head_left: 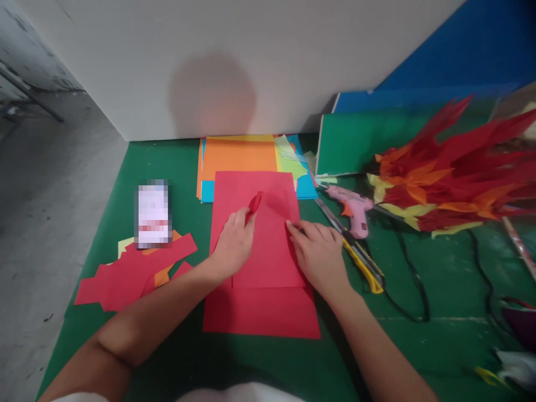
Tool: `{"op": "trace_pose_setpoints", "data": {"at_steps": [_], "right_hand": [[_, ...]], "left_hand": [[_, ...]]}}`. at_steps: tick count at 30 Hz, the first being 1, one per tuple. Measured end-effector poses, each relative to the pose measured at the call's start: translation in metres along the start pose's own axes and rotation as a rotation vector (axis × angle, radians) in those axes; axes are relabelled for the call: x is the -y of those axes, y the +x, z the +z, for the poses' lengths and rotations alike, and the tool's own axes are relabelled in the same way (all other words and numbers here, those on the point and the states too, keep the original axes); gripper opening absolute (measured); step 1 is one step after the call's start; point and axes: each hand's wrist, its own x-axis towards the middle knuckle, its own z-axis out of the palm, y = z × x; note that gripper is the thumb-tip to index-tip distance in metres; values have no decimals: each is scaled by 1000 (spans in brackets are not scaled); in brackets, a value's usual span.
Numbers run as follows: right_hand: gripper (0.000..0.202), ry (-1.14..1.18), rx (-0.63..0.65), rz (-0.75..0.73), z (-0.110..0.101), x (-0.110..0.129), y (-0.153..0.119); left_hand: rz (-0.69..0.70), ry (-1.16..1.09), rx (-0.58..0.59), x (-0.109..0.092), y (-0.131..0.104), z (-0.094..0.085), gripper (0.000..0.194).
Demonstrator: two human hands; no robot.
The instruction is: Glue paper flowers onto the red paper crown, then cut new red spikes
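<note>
Red paper sheets lie one over another on the green table in front of me. My left hand is closed on a curled piece of red paper that stands up from the sheet's surface. At the right edge of the sheets, my right hand has its thumb and bent fingers closed on the paper's edge. Part of that edge is hidden under the fingers. Just right of this hand lies a yellow and black utility knife with its blade out.
A pink glue gun with a black cord lies beyond the knife. Red, orange and yellow paper flames stand at the right. Coloured sheets are stacked behind. Red scraps and a blurred-out rectangular object lie left. A white panel rises behind.
</note>
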Motion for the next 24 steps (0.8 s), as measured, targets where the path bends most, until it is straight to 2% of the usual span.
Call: {"op": "trace_pose_setpoints", "data": {"at_steps": [8,15,19,24], "right_hand": [[43,-73,130,27,9,-7,39],[45,-88,157,74,15,-11,68],[43,-138,158,65,13,-11,60],[37,-183,117,-16,2,-7,22]], "left_hand": [[16,30,16,-3,2,-6,40],[70,84,-28,2,-1,-1,39],[52,127,-74,4,-4,4,40],[7,97,-37,2,-3,4,41]]}}
